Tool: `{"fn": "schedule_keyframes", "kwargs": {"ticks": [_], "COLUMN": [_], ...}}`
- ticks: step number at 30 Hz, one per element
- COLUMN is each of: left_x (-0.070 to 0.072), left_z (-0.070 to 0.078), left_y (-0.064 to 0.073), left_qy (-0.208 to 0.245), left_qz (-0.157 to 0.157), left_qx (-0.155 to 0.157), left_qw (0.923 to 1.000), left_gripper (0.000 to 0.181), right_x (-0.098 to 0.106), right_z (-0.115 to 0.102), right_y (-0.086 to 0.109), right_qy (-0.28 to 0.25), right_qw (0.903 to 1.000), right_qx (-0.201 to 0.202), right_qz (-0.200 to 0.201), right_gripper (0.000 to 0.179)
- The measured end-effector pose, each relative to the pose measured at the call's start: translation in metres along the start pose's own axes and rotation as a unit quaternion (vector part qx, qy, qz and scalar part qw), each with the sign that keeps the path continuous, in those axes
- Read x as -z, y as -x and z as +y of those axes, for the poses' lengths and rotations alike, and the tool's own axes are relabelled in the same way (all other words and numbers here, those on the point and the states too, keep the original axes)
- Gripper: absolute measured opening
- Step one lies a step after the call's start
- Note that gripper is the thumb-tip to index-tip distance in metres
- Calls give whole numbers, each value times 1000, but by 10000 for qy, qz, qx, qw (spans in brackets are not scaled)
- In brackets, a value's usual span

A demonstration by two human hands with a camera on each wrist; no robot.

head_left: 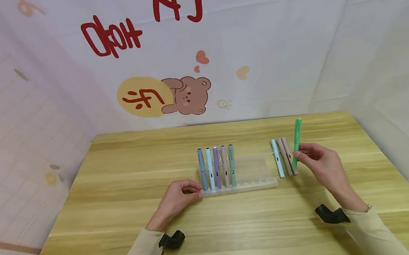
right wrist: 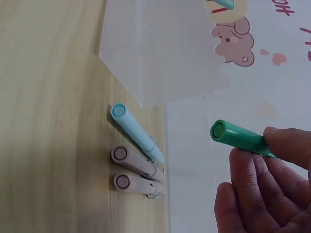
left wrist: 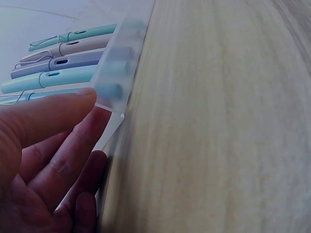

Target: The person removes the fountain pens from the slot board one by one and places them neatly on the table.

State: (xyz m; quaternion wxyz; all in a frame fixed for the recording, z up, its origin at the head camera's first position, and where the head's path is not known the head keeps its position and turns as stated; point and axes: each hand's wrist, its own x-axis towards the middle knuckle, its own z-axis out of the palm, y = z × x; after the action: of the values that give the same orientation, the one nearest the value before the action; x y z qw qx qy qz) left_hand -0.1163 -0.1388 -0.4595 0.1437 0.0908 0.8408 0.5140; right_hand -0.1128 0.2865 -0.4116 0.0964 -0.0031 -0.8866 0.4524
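Note:
My right hand (head_left: pixel 322 164) pinches a green pen (head_left: pixel 297 135) between thumb and fingers, its top tilted slightly right, above the table. Its round end faces the camera in the right wrist view. My left hand (head_left: pixel 176 199) grips the left end of a translucent pen rack (head_left: pixel 255 186), thumb on one side and fingers on the other. Several pens stand in the rack's left part: a blue pen (head_left: pixel 202 170), a light blue one, a purple pen (head_left: pixel 217 168), a beige one and a grey-green pen (head_left: pixel 232 166). The rack's right part holds none.
Right of the rack, a light blue pen (right wrist: pixel 133 128) and two taupe pens (right wrist: pixel 138 162) lie side by side on the wooden table (head_left: pixel 233 234). A white printed cloth (head_left: pixel 275 50) hangs behind the table. Each wrist carries a black camera mount.

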Motion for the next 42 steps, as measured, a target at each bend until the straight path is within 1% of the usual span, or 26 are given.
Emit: {"fn": "schedule_keyframes", "kwargs": {"ticks": [5,13,25,30,36,42], "left_x": [1,0,2,2,1,2], "left_z": [0,-1,-2,-1,1,2], "left_y": [2,1,3,3,2,4], "left_qy": [-3,61,160,143,172,175], "left_qz": [9,-14,-39,-24,-13,-27], "left_qx": [44,56,-61,22,40,60], "left_qw": [10000,10000,9998,9999,9998,9998], "left_gripper": [14,14,14,14,14,15], "right_x": [3,6,10,11,11,11], "right_z": [5,17,35,41,45,51], "right_y": [-2,-6,-13,-16,-20,-24], "right_qy": [-122,-645,-619,-432,-195,290], "right_qw": [9999,9976,9948,9946,9936,9912], "right_qx": [-67,-241,-636,-649,-724,-743], "right_qz": [-13,-102,-494,-687,-851,-1060], "right_gripper": [42,43,52,53,54,54]}}
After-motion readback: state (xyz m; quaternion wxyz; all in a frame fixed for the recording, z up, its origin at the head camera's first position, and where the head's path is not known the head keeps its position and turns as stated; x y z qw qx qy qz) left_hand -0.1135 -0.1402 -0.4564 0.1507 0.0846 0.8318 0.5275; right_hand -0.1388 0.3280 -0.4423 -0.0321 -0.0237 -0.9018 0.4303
